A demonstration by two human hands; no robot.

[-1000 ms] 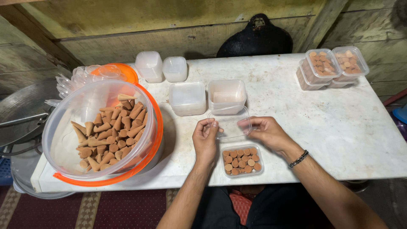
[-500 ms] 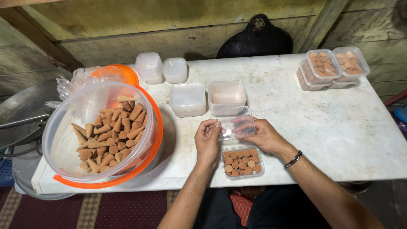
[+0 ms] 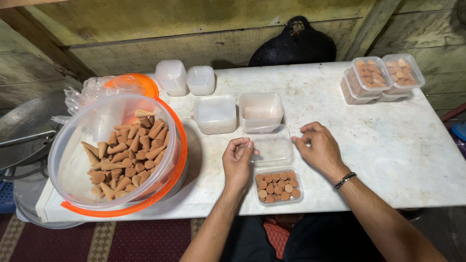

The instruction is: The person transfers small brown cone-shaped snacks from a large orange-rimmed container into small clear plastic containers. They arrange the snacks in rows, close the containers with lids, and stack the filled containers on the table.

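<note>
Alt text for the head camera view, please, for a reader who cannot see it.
Both hands, left hand and right hand, hold a clear plastic lid just above a small filled box of brown cones on a white table. A large orange-rimmed tub of cones sits left; empty containers behind.
</note>
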